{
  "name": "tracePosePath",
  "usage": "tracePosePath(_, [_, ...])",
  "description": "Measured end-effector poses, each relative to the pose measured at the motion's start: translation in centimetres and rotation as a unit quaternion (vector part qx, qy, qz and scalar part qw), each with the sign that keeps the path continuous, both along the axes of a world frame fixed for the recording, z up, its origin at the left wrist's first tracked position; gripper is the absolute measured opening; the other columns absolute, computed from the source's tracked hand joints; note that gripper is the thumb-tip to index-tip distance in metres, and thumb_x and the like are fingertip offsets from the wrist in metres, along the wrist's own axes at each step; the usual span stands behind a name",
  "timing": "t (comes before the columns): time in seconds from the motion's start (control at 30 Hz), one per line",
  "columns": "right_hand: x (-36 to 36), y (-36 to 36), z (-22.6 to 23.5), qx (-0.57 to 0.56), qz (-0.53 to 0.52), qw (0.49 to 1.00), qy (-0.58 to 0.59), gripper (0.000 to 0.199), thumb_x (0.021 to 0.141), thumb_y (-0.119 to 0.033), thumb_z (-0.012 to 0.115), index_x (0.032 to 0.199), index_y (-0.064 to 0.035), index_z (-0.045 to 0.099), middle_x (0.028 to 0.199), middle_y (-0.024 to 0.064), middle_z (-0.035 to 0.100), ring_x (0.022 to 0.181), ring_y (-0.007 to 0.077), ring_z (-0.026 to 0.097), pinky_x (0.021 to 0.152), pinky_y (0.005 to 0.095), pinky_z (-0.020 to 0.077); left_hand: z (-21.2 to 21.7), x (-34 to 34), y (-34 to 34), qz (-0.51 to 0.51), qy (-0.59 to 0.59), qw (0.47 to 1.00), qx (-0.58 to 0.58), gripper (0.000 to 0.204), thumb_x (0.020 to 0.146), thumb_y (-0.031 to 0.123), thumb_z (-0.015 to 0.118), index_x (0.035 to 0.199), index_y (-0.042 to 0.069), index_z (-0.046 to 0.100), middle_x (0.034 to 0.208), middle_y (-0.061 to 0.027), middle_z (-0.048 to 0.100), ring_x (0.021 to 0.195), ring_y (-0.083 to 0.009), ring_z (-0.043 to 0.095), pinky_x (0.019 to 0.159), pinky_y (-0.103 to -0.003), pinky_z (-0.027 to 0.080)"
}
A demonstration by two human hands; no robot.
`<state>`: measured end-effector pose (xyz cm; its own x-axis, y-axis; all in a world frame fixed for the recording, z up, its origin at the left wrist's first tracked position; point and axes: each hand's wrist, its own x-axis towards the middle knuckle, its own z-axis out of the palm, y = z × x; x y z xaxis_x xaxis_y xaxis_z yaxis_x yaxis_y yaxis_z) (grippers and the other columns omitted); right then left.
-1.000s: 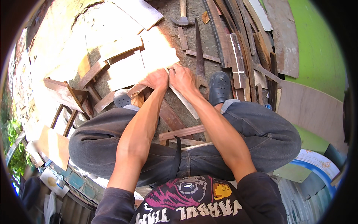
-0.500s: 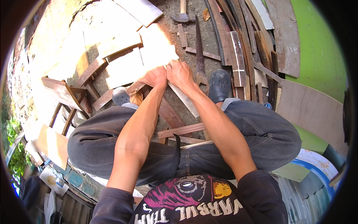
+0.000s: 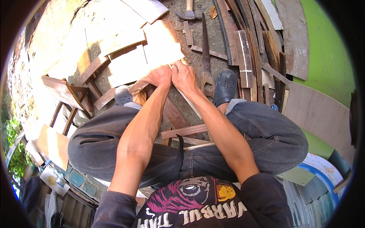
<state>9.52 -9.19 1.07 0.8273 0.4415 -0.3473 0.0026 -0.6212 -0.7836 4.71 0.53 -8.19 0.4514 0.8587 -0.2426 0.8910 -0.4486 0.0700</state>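
Pale wooden strip (image 3: 186, 99): it slants from beneath your hands back toward you, along the inner side of your right forearm (image 3: 218, 125), which hides part of it.
Left hand (image 3: 160, 75): your fingers are bent forward at the near edge of the sunlit board (image 3: 163, 49); glare swallows their tips, so I cannot tell what they grip.
Right hand (image 3: 184, 77): it sits just beside the left, fingers curled in above the strip's upper end; you hide the tips from view, so I cannot tell how firmly they close or on what.
Handsaw (image 3: 205, 53): beyond your right hand, it lies on the ground, blade pointing away from you, handle near your right clog (image 3: 225, 85).
Hammer (image 3: 186, 15): at the upper edge, its head is nearer you than its shaft.
Between your knees: a reddish-brown plank (image 3: 175, 112) lies aslant, with a short wooden bar (image 3: 184, 131) crossing near its lower end.
Left side: your left clog (image 3: 122, 95) has a dry leaf (image 3: 140, 98) just beside it; farther out a wooden frame (image 3: 61, 89) stands on dark legs.
Right side: long boards (image 3: 251, 38) lie in a pile, with a green panel (image 3: 323, 41) beyond them.
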Motion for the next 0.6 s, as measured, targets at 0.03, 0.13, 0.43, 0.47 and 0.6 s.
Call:
tracePosePath(0.03, [0.1, -0.1, -0.1, -0.004, 0.001, 1.0, 0.0, 0.021, 0.092, -0.017, 0.052, 0.098, -0.0003, 0.063, 0.086, 0.0286, 0.066, 0.083, 0.0462, 0.065, 0.076, 0.0522, 0.0496, 0.6, 0.3, 0.0, -0.01, 0.027, 0.999, -0.027, 0.032, 0.088, 0.034, 0.055, 0.075, 0.013, 0.076, 0.083, -0.0124, 0.074, 0.082, -0.0344, 0.071, 0.089, -0.068, 0.03])
tracePosePath(0.13, [0.6, -0.2, -0.3, -0.013, 0.008, 1.0, 0.0, 0.021, 0.091, -0.016, 0.052, 0.096, 0.0007, 0.063, 0.086, 0.0288, 0.066, 0.084, 0.0466, 0.065, 0.077, 0.0521, 0.0498, 1.8, 0.9, -0.3, 0.025, 0.024, 0.998, -0.053, 0.034, 0.086, 0.039, 0.056, 0.078, 0.011, 0.073, 0.082, -0.0132, 0.074, 0.084, -0.0366, 0.067, 0.096, -0.06, 0.027])
tracePosePath(0.43, [2.5, 0.9, 0.5, -0.062, 0.076, 0.995, 0.017, 0.022, 0.086, -0.013, 0.053, 0.086, 0.0065, 0.065, 0.087, 0.032, 0.065, 0.085, 0.0485, 0.065, 0.08, 0.0529, 0.0513, 2.4, 1.1, -0.1, 0.033, 0.022, 0.998, -0.047, 0.032, 0.087, 0.035, 0.056, 0.074, 0.015, 0.076, 0.08, -0.0098, 0.074, 0.081, -0.0322, 0.071, 0.096, -0.064, 0.027])
tracePosePath(0.47, [2.8, 0.9, 0.4, -0.063, 0.08, 0.995, 0.022, 0.022, 0.086, -0.012, 0.053, 0.088, 0.0066, 0.065, 0.087, 0.0322, 0.065, 0.085, 0.0488, 0.065, 0.081, 0.0528, 0.0516, 2.7, 1.3, -0.2, 0.034, 0.028, 0.998, -0.051, 0.031, 0.087, 0.035, 0.056, 0.075, 0.015, 0.076, 0.081, -0.01, 0.075, 0.082, -0.0318, 0.071, 0.096, -0.063, 0.027])
tracePosePath(0.6, [3.2, 0.8, 1.2, -0.069, 0.104, 0.991, 0.045, 0.023, 0.084, -0.011, 0.053, 0.091, 0.0068, 0.067, 0.088, 0.0329, 0.065, 0.087, 0.0484, 0.066, 0.082, 0.0519, 0.0524, 3.3, 1.4, -0.3, 0.034, 0.045, 0.997, -0.061, 0.031, 0.087, 0.035, 0.055, 0.077, 0.015, 0.076, 0.083, -0.0104, 0.075, 0.083, -0.0316, 0.071, 0.097, -0.062, 0.028])
